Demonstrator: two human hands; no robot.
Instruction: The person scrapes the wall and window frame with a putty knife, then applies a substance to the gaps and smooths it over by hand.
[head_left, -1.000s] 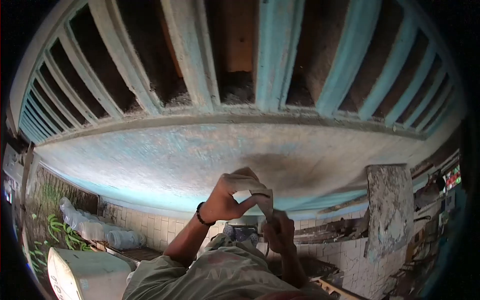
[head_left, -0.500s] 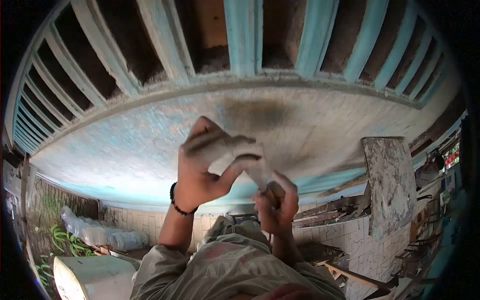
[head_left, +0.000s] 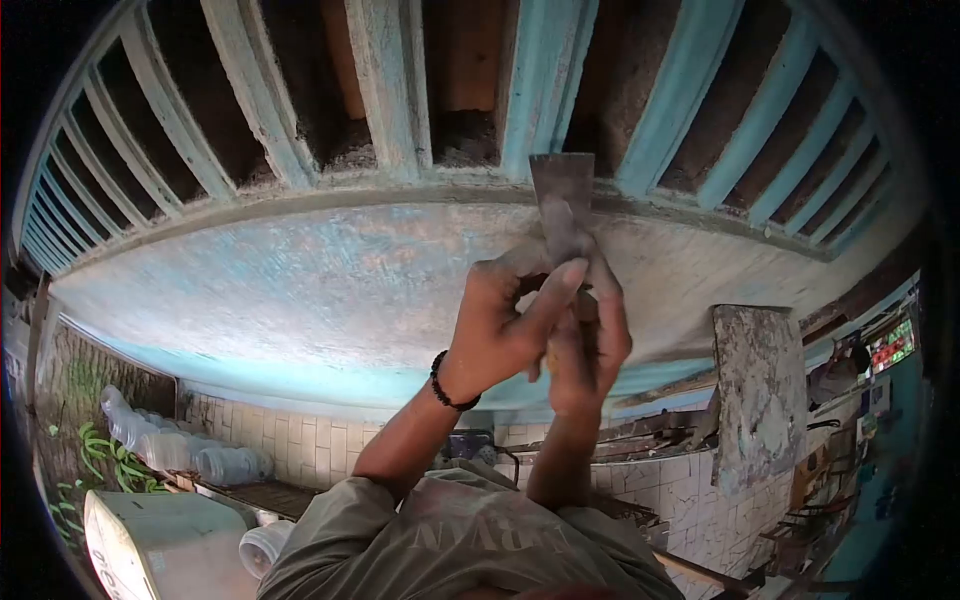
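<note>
A scraper (head_left: 563, 190) with a flat, flared metal blade points up and away from me, in front of the wall. My right hand (head_left: 597, 345) is closed around its lower part, so the handle is mostly hidden. My left hand (head_left: 505, 325), with a dark beaded bracelet on the wrist, is closed too. Its thumb and fingers pinch the scraper near the base of the blade. Both hands meet there, close together. Behind them is the worn wall (head_left: 330, 270), with patchy blue and whitish paint.
Blue and whitish slats (head_left: 545, 80) rise above the wall's ledge. A weathered board (head_left: 758, 395) leans at right. At lower left are clear plastic containers (head_left: 165, 440), a pale box-shaped container (head_left: 170, 540) and green bananas (head_left: 95, 450). Tiles (head_left: 300, 430) cover the floor.
Both hands have moved right and come together. The scraper, earlier angled between the hands with the left fingers over its blade, now points upward with the blade exposed. The view has shifted slightly.
</note>
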